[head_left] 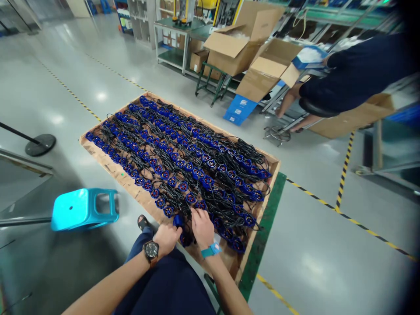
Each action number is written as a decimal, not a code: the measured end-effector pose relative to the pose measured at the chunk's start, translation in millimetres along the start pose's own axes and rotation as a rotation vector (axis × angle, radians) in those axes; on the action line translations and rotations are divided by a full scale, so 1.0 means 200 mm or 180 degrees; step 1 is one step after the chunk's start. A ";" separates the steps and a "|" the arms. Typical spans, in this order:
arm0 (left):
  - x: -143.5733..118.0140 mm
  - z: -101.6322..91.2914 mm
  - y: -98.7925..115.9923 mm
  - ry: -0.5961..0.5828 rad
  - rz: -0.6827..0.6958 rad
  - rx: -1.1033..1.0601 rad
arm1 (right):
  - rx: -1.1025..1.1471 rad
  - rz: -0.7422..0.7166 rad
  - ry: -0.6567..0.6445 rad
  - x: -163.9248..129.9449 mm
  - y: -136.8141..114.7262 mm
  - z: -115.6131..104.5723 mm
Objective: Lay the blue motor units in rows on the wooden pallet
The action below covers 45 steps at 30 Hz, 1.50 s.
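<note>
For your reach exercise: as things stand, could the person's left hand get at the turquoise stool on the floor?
Probably yes. The left hand rests at the near edge of the wooden board, and the turquoise stool stands on that same side with only bare floor between them.

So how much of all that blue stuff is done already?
Rows of blue connectors with black cables already cover most of the wooden pallet. The left hand holds a blue piece at the near edge; the right hand touches the cables there. What's left isn't visible.
</note>
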<state>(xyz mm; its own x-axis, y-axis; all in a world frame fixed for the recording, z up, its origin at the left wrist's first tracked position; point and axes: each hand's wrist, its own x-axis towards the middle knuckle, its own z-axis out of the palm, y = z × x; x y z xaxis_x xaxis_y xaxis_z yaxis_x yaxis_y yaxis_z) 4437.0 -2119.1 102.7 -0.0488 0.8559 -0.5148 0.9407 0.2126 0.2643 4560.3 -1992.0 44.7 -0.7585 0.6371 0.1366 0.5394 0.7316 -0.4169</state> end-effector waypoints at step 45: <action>0.14 0.22 -0.08 0.1833 0.1291 0.0991 | 0.0468 0.0429 0.1210 0.22 0.08 -0.27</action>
<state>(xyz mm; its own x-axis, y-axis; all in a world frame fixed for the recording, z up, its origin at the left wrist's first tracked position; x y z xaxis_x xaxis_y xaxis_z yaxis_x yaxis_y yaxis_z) 4434.9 -2119.2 48.3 0.2334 0.9670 0.1017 0.9692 -0.2398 0.0560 4555.6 -1940.1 91.6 -0.4814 0.7888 0.3822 0.5457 0.6110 -0.5735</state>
